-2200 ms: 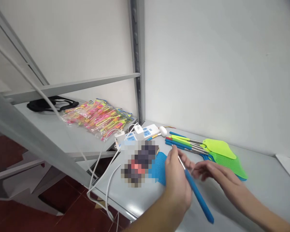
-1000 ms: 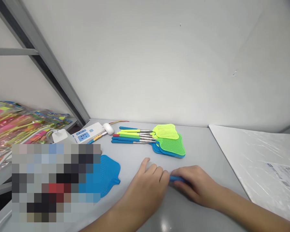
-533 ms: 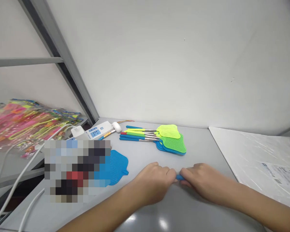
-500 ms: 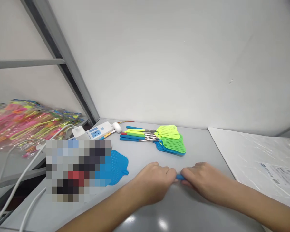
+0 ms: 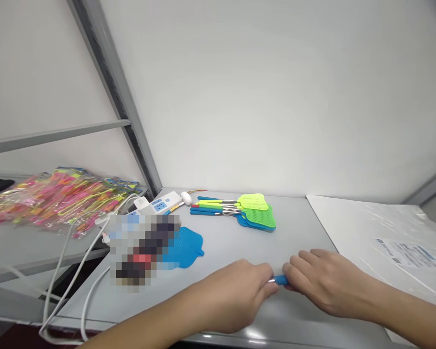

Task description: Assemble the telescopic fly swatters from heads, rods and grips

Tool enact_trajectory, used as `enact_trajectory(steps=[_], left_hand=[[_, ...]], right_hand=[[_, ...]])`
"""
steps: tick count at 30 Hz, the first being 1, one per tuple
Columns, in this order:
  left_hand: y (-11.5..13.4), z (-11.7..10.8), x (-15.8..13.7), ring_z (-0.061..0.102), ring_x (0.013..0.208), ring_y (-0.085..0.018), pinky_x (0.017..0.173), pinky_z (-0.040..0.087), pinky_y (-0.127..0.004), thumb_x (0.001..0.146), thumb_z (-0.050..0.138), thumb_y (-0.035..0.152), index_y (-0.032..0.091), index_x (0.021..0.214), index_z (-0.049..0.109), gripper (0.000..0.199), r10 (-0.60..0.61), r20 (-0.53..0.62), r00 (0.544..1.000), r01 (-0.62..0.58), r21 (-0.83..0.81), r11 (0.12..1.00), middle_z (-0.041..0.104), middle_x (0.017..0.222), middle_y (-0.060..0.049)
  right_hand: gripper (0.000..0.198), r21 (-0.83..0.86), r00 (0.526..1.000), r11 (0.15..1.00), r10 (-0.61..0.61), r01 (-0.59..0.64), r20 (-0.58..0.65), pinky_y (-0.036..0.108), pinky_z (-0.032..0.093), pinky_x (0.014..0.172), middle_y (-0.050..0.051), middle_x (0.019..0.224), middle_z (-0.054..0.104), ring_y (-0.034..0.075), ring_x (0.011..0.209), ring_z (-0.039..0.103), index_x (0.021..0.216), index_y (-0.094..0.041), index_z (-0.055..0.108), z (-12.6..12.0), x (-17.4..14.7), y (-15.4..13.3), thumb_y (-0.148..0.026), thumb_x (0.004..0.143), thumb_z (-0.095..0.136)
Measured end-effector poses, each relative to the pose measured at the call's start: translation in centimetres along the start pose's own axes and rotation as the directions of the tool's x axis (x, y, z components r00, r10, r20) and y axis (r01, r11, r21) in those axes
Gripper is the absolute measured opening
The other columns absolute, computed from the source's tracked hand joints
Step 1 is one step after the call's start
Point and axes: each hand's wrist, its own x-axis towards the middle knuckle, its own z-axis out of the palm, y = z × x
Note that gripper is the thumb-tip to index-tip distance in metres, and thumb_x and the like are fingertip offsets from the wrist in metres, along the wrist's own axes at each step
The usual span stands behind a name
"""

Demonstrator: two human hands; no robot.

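A blue fly swatter handle (image 5: 281,280) is gripped between my two hands, with a short bit of shiny metal rod showing at its left end. My left hand (image 5: 241,291) is closed around the rod end, and the fingers hide most of it. Around the blue grip, my right hand (image 5: 321,281) is closed too. To the left lies a loose blue fly swatter head (image 5: 191,246), its socket pointing right, partly covered by a blurred patch. Behind my hands is a stack of fly swatters (image 5: 256,216) with green, yellow and blue heads and metal rods.
A white power strip (image 5: 167,202) with cables (image 5: 67,252) sits at the table's left. Bagged colourful goods (image 5: 83,194) lie on a shelf beyond it. A white wrapped sheet (image 5: 378,228) with a label covers the right side. A wall (image 5: 240,97) rises behind.
The view has shifted, and the table's front edge now shows. More of the blue handle is visible between my hands, along with a bit of metal rod beside my left fingers.
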Motion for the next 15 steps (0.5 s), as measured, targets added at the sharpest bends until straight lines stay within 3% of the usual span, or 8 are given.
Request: enact_trajectory(steps=[4, 5, 6, 8, 11, 13, 15], left_hand=[[-1.3, -0.1, -0.7, 0.051, 0.055, -0.015, 0.050, 0.029, -0.024, 0.097, 0.035, 0.046, 0.023, 0.078, 0.054, 0.035, -0.033, 0.046, 0.998, 0.038, -0.121, 0.992, 0.055, 0.065, 0.002], [-2.0, -0.2, -0.8, 0.054, 0.061, -0.016, 0.054, 0.032, -0.024, 0.098, 0.036, 0.044, 0.022, 0.080, 0.055, 0.034, -0.036, 0.025, 0.999, 0.039, -0.146, 0.989, 0.057, 0.069, 0.002], [-2.8, -0.3, -0.8, 0.057, 0.068, -0.016, 0.059, 0.034, -0.024, 0.098, 0.035, 0.042, 0.022, 0.081, 0.055, 0.033, -0.040, -0.001, 0.999, 0.039, -0.169, 0.985, 0.060, 0.073, 0.001], [-4.4, -0.6, -0.3, 0.057, 0.074, -0.016, 0.064, 0.036, -0.024, 0.099, 0.034, 0.041, 0.022, 0.082, 0.055, 0.033, -0.049, -0.063, 0.997, 0.038, -0.169, 0.985, 0.060, 0.078, 0.001], [-6.2, -0.9, 1.3, 0.054, 0.071, -0.016, 0.063, 0.035, -0.026, 0.100, 0.031, 0.041, 0.021, 0.081, 0.052, 0.035, -0.007, -0.212, 0.977, 0.006, -0.008, 1.000, 0.058, 0.076, 0.001], [-6.9, -0.8, 2.7, 0.054, 0.071, -0.017, 0.063, 0.035, -0.027, 0.102, 0.027, 0.041, 0.021, 0.083, 0.050, 0.035, 0.037, -0.280, 0.959, -0.012, 0.090, 0.996, 0.058, 0.078, 0.000], [-7.4, -0.4, 4.0, 0.055, 0.075, -0.019, 0.066, 0.035, -0.029, 0.102, 0.026, 0.039, 0.021, 0.086, 0.050, 0.033, 0.067, -0.285, 0.956, -0.029, 0.134, 0.991, 0.059, 0.082, -0.001]], right_hand=[[0.028, 0.129, 0.993, 0.988, 0.078, -0.090, 0.088, 0.031, 0.034, 0.057, 0.003, 0.074, 0.060, 0.017, 0.063, 0.051, 0.086, -0.021, 0.054, 1.7, -2.0, 1.0, -0.034, 0.102, 0.035], [0.029, 0.148, 0.985, 0.978, 0.131, -0.147, 0.114, 0.032, 0.039, 0.063, 0.004, 0.082, 0.062, 0.018, 0.070, 0.055, 0.091, -0.021, 0.056, 2.7, -3.1, 1.8, -0.038, 0.101, 0.035], [0.032, 0.123, 0.958, 0.953, 0.263, -0.277, 0.115, 0.035, 0.043, 0.072, 0.008, 0.096, 0.064, 0.021, 0.082, 0.058, 0.101, -0.020, 0.057, 3.7, -4.5, 2.6, -0.044, 0.100, 0.036], [0.050, 0.049, 0.846, 0.845, 0.528, -0.532, 0.075, 0.047, 0.042, 0.093, 0.016, 0.127, 0.056, 0.030, 0.115, 0.052, 0.126, -0.018, 0.051, 6.0, -7.6, 4.0, -0.055, 0.096, 0.037], [0.066, 0.033, 0.569, 0.571, 0.807, -0.820, 0.158, 0.056, 0.030, 0.108, 0.018, 0.154, 0.030, 0.034, 0.142, 0.025, 0.149, -0.015, 0.027, 8.9, -11.1, 4.7, -0.057, 0.097, 0.027], [0.071, 0.061, 0.424, 0.427, 0.850, -0.902, 0.313, 0.057, 0.024, 0.113, 0.016, 0.159, 0.019, 0.032, 0.147, 0.013, 0.153, -0.014, 0.018, 10.1, -11.6, 4.2, -0.058, 0.097, 0.021], [0.074, 0.097, 0.378, 0.375, 0.816, -0.922, 0.437, 0.057, 0.018, 0.115, 0.015, 0.160, 0.014, 0.031, 0.147, 0.008, 0.153, -0.013, 0.020, 10.4, -10.9, 3.3, -0.061, 0.096, 0.019]])
